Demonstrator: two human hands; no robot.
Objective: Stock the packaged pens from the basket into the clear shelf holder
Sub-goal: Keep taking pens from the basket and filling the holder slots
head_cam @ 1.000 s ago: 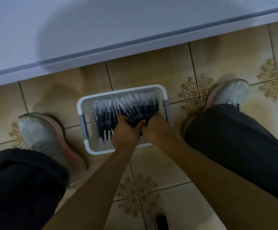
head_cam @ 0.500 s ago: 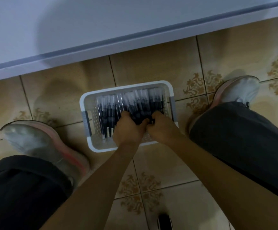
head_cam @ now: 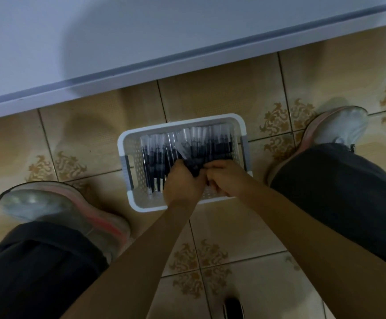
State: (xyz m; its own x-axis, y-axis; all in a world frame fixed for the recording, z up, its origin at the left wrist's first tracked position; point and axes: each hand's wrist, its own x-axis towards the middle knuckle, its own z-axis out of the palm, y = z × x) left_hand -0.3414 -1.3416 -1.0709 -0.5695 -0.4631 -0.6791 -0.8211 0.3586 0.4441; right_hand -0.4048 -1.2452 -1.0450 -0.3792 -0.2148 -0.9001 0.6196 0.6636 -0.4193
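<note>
A white perforated basket (head_cam: 127,143) with grey handles sits on the tiled floor between my feet. It is filled with several black pens in clear plastic sleeves (head_cam: 208,141), lying side by side. My left hand (head_cam: 182,183) and my right hand (head_cam: 227,180) are both inside the basket's near half, fingers curled around a bunch of the packaged pens between them. The clear shelf holder is not in view.
A pale shelf edge (head_cam: 187,54) runs across the top, above the floor. My left shoe (head_cam: 49,203) and right shoe (head_cam: 339,125) flank the basket, with dark trouser legs beside my arms. A small dark object (head_cam: 233,307) lies at the bottom edge.
My hands have stayed in the basket, closing tighter together on the bunch of pens. The view has shifted slightly, so the basket sits a little further right in the frame.
</note>
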